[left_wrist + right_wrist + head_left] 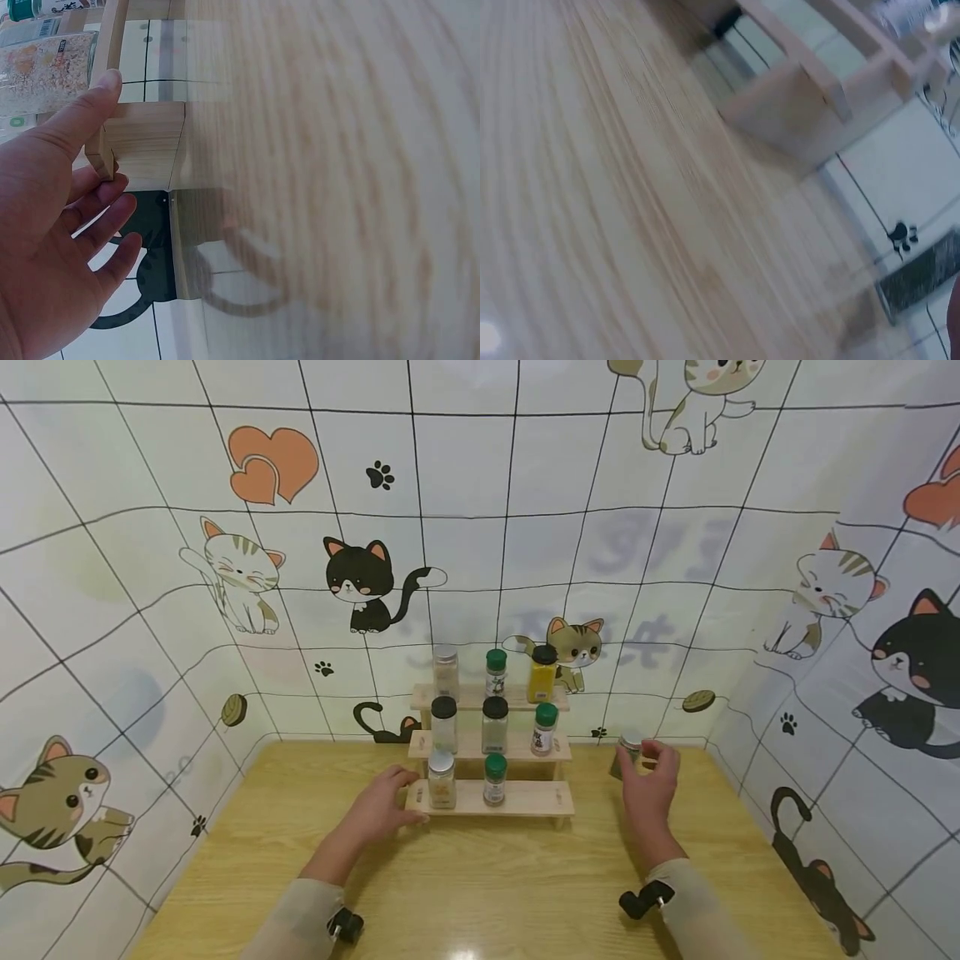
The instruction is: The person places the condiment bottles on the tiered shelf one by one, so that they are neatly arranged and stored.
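Note:
A three-tier wooden rack (517,800) stands on the table. My left hand (380,806) grips the left end of its lowest shelf; in the left wrist view the thumb lies along the shelf (112,45) and fingertips touch its underside. To the right of the rack, my right hand (648,789) holds a glass spice jar (617,767) with dark contents. That jar (922,277) shows only partly in the right wrist view; I cannot tell whether its base touches the table. On the lowest shelf are a silver-lidded jar (442,781) of pinkish grains and a green-lidded jar (494,779).
The middle shelf bears two black-lidded jars (444,727) and a green-lidded one (544,731). Up top are a pale jar (446,675), a green-capped jar (496,675) and a yellow bottle (542,678). A cat-patterned wall covering (465,552) encloses the wooden table (480,885).

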The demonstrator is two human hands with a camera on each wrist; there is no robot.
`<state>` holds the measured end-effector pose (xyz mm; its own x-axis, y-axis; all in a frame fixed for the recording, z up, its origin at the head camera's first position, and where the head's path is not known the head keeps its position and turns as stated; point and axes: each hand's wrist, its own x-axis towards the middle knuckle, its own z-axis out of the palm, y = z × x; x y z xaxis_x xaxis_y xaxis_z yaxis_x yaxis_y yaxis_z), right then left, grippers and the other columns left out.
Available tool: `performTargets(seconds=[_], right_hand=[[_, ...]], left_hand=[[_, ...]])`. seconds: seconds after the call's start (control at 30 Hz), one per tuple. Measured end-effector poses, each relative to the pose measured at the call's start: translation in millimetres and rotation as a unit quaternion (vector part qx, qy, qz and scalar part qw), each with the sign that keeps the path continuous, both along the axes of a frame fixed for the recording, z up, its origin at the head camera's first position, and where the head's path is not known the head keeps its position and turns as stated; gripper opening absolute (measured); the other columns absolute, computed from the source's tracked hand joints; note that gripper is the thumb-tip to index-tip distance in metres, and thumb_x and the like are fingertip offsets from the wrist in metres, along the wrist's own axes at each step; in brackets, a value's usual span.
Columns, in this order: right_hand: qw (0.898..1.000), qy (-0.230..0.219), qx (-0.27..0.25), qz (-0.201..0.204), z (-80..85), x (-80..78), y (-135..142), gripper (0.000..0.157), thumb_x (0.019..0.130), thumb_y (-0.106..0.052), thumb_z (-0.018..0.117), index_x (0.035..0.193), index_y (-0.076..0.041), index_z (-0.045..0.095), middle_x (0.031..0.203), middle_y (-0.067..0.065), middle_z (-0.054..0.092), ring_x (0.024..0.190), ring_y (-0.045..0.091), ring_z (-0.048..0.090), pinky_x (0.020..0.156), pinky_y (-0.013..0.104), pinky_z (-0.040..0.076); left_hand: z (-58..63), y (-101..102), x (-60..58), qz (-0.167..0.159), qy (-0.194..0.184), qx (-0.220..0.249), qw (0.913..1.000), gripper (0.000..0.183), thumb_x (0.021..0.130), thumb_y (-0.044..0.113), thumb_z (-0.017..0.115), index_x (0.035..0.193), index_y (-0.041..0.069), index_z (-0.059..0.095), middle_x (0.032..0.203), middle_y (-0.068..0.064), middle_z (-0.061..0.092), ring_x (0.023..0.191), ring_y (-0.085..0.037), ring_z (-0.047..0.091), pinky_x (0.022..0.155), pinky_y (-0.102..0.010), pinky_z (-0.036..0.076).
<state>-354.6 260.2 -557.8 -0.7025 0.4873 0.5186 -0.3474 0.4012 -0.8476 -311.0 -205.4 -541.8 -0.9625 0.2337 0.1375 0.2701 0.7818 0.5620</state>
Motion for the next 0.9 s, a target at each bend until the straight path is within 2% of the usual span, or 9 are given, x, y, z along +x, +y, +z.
performTargets(seconds=[0.1, 0.17, 0.27, 0.43, 0.63, 0.73, 0.9], right_hand=[[0.999, -0.035, -0.004, -0.019, -6.5, -6.3, 16, 0.059, 0.102, -0.031, 0.084, 0.139, 0.002, 0.053, 0.135, 0.018, 0.050, 0.124, 0.031, 0.050, 0.102, 0.044, 0.040], [0.998, -0.066, -0.009, -0.014, -10.7, -10.5, 22, 0.067, 0.101, -0.037, 0.084, 0.145, -0.002, 0.048, 0.143, 0.017, 0.047, 0.132, 0.031, 0.047, 0.106, 0.045, 0.039], [0.994, -0.107, -0.016, 0.013, -17.8, -17.4, 27, 0.076, 0.101, -0.039, 0.084, 0.155, -0.005, 0.043, 0.152, 0.019, 0.044, 0.140, 0.034, 0.045, 0.112, 0.050, 0.040], [0.988, -0.148, -0.024, 0.042, -28.7, -26.0, 26, 0.086, 0.100, -0.037, 0.086, 0.165, -0.009, 0.035, 0.159, 0.022, 0.039, 0.143, 0.039, 0.045, 0.114, 0.058, 0.044], [0.987, -0.156, -0.027, 0.038, -31.2, -31.6, 18, 0.080, 0.103, -0.034, 0.083, 0.164, -0.012, 0.037, 0.161, 0.018, 0.039, 0.144, 0.038, 0.048, 0.111, 0.057, 0.049], [0.988, -0.148, -0.031, 0.039, -30.5, -33.0, 16, 0.072, 0.105, -0.031, 0.080, 0.163, -0.013, 0.042, 0.160, 0.015, 0.046, 0.144, 0.034, 0.051, 0.109, 0.053, 0.052], [0.989, -0.143, -0.024, 0.037, -32.0, -32.8, 14, 0.066, 0.106, -0.035, 0.078, 0.161, -0.016, 0.048, 0.154, 0.011, 0.057, 0.140, 0.028, 0.056, 0.101, 0.038, 0.055]], left_hand=[[-1.3, 0, -1.6, 0.003, -0.003, 0.004, 1.0000, 0.074, 0.085, 0.031, 0.100, 0.147, 0.006, 0.067, 0.139, -0.008, 0.064, 0.133, -0.036, 0.063, 0.112, -0.057, 0.053], [-1.3, 0, -2.7, 0.003, 0.001, 0.006, 1.0000, 0.074, 0.085, 0.031, 0.100, 0.147, 0.006, 0.067, 0.139, -0.008, 0.064, 0.133, -0.036, 0.063, 0.113, -0.057, 0.052], [-1.3, 0, -2.0, 0.001, 0.001, 0.005, 1.0000, 0.074, 0.085, 0.031, 0.100, 0.146, 0.005, 0.068, 0.138, -0.008, 0.064, 0.132, -0.036, 0.063, 0.112, -0.058, 0.053], [-1.1, 0, 2.2, -0.005, -0.001, 0.005, 1.0000, 0.075, 0.084, 0.033, 0.100, 0.145, 0.005, 0.068, 0.137, -0.008, 0.065, 0.131, -0.037, 0.064, 0.111, -0.059, 0.053], [-4.5, -1, -1.0, -0.007, 0.002, -0.001, 1.0000, 0.075, 0.085, 0.036, 0.100, 0.146, 0.007, 0.068, 0.138, -0.006, 0.064, 0.132, -0.034, 0.063, 0.111, -0.056, 0.053], [-5.5, -1, -3.4, -0.007, 0.007, -0.004, 0.9999, 0.075, 0.085, 0.037, 0.100, 0.146, 0.008, 0.068, 0.139, -0.006, 0.064, 0.133, -0.034, 0.063, 0.112, -0.056, 0.053], [-4.5, -3, -1.7, -0.008, 0.008, -0.003, 0.9999, 0.075, 0.084, 0.036, 0.100, 0.144, 0.005, 0.068, 0.137, -0.009, 0.065, 0.130, -0.037, 0.064, 0.110, -0.058, 0.054]])
